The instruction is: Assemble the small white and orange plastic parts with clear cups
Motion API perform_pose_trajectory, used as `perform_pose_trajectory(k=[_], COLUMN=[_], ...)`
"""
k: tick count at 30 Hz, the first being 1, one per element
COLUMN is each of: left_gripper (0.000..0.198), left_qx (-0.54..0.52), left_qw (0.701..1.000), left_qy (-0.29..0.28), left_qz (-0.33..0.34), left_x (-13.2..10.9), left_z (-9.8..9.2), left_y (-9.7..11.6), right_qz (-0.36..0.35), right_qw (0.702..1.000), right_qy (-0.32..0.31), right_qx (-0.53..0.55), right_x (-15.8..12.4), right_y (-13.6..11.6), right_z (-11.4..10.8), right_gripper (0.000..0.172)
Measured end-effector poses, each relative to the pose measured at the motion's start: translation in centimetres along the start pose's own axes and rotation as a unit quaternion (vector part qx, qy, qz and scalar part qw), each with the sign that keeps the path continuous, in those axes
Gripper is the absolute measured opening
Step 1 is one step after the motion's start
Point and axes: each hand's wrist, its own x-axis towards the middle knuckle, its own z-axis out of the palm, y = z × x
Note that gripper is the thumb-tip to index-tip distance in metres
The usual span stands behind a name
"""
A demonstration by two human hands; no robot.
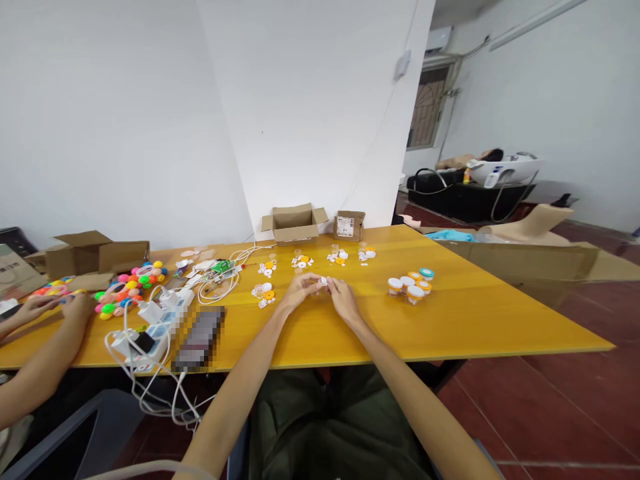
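Observation:
My left hand (pixel 300 291) and my right hand (pixel 344 299) meet above the wooden table (pixel 345 337). Between their fingertips they pinch a small white plastic part (pixel 324 281), whose detail is too small to make out. Nearest on the left lies a group of loose white and orange discs (pixel 269 295) beside a clear cup. Farther back, several similar groups of white and orange pieces (pixel 302 260) lie in a row with clear cups. To the right of my right hand stands a cluster of small clear tubs (pixel 414 291) with white, orange and teal lids.
A phone (pixel 200 338) and a power strip (pixel 159 328) with tangled white cables lie on the left. Beyond them, a co-worker's hands (pixel 75 308) are at colourful balls (pixel 131 283). Cardboard boxes (pixel 295 233) stand along the wall. The table's front edge runs close to me.

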Motion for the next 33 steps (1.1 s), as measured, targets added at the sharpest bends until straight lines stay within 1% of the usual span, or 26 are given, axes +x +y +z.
perform_pose_trajectory(k=[4, 7, 10, 12, 14, 17, 20, 22, 26, 31, 33], left_gripper=[0.036, 0.027, 0.016, 0.008, 0.004, 0.009, 0.012, 0.013, 0.013, 0.014, 0.017], left_qx=[0.023, 0.057, 0.104, 0.146, 0.199, 0.283, 0.334, 0.341, 0.337, 0.408, 0.421], left_qw=[0.999, 0.997, 0.988, 0.976, 0.961, 0.937, 0.918, 0.913, 0.911, 0.878, 0.871], left_qy=[0.022, 0.051, 0.107, 0.152, 0.183, 0.203, 0.213, 0.222, 0.236, 0.244, 0.250], left_qz=[0.002, 0.014, 0.036, 0.055, 0.057, 0.022, -0.014, -0.024, -0.022, -0.051, -0.047], left_x=[0.3, 0.6, 0.8, 0.8, 0.6, 0.2, -0.1, -0.1, -0.2, -0.2, -0.2], left_z=[-0.2, -0.5, -0.8, -1.1, -1.2, -1.3, -1.2, -1.2, -1.2, -1.1, -1.1], left_y=[-0.1, -0.3, -0.6, -0.8, -0.9, -1.0, -0.9, -0.9, -1.1, -1.0, -0.9], right_qz=[0.001, 0.004, 0.004, 0.004, 0.003, -0.002, -0.001, 0.003, -0.006, -0.015, -0.016], right_qw=[1.000, 0.999, 0.999, 0.998, 0.998, 0.998, 0.999, 0.999, 0.999, 0.998, 0.998], right_qy=[0.011, 0.024, 0.035, 0.044, 0.049, 0.050, 0.051, 0.050, 0.045, 0.046, 0.046], right_qx=[0.026, 0.036, 0.040, 0.042, 0.041, 0.026, 0.013, 0.012, 0.011, 0.028, 0.030], right_x=[-0.1, -0.2, -0.2, -0.3, -0.2, -0.2, -0.2, -0.2, -0.3, -0.3, -0.3], right_y=[-0.2, -0.4, -0.6, -0.6, -0.6, -0.5, -0.5, -0.6, -0.6, -0.4, -0.3], right_z=[-0.1, -0.2, -0.2, -0.2, -0.1, -0.1, -0.1, -0.1, -0.1, 0.0, 0.0], right_gripper=[0.051, 0.052, 0.051, 0.051, 0.050, 0.048, 0.043, 0.040, 0.037, 0.031, 0.028])
